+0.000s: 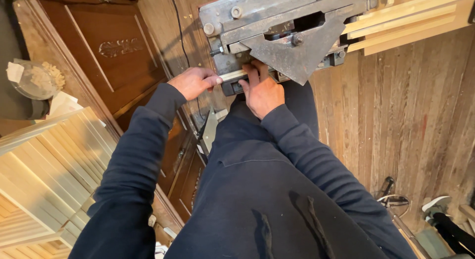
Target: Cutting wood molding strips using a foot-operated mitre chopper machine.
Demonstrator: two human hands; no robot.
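A grey metal cutting machine (277, 21) with a triangular blade guard stands in front of me at the top centre. A thin pale wooden strip (232, 75) lies along its front edge. My left hand (193, 82) pinches the strip's left end between thumb and fingers. My right hand (261, 90) presses down on the strip just right of that, fingers reaching under the triangular plate. Both arms wear dark blue sleeves.
A stack of pale wooden slats (49, 165) lies at the lower left. More light wood strips (410, 21) rest at the machine's right. A dark carved wooden panel (109, 56) lies at the left. A black cable (179, 26) runs over the plank floor (405, 120).
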